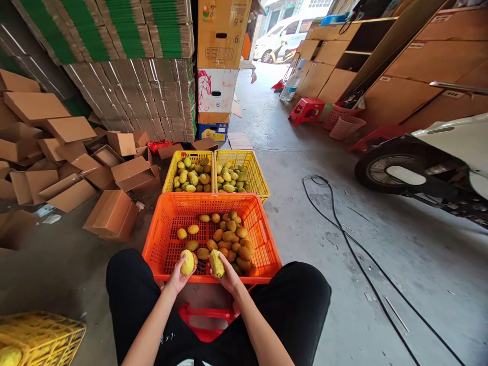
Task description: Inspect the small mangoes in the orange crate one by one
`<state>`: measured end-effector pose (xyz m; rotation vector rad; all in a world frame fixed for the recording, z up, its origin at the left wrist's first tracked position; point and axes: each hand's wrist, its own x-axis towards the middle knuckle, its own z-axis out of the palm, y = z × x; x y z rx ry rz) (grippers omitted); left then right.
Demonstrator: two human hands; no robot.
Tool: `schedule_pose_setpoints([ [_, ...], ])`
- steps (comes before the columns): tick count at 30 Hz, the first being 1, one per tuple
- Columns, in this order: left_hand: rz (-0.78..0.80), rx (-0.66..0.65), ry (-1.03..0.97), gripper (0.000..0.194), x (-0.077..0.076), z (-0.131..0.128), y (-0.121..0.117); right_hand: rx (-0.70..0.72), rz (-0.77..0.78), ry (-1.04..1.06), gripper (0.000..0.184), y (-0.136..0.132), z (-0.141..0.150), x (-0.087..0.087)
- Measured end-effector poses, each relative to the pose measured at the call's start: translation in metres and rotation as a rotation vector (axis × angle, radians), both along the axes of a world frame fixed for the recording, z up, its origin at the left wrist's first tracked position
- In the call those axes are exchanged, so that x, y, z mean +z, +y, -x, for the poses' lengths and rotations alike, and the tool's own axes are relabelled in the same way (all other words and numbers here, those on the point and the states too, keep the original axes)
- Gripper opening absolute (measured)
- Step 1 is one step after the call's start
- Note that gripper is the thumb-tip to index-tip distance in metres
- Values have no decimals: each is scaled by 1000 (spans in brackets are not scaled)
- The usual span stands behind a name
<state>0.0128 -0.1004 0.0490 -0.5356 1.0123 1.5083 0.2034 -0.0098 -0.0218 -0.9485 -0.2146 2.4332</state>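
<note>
My left hand [178, 278] is closed around a smooth yellow oval fruit [187, 263]. In my right hand [229, 278] is a greenish-yellow oval fruit [217, 264] with a rougher, ridged skin. Both hands are above the near edge of an orange plastic crate [156, 254], a short gap apart. Inside this crate, brownish-yellow fruits [230, 236] are heaped on the right, while a few yellow ones [193, 229] lie loose on the left. The exact kind of fruit is unclear.
Two yellow crates [267, 190] of green-yellow fruit stand beyond the orange one. Cardboard boxes [110, 216] are piled at left, before flattened-carton stacks [160, 96]. A black cable [343, 231] and a scooter [396, 173] are at right. A yellow crate [57, 335] stands lower left.
</note>
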Motion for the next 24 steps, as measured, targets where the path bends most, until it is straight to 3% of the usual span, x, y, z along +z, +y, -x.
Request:
schedule_pose_setpoints([
  [8,24,56,-32,55,2,-2,3,12,97,71,29,6,-1,-7],
  [16,7,37,-8,44,2,-1,0,-126,218,-20,24,7,-2,-3],
  [24,-1,8,34,40,0,2,-1,-77,86,7,28,4,1,2],
])
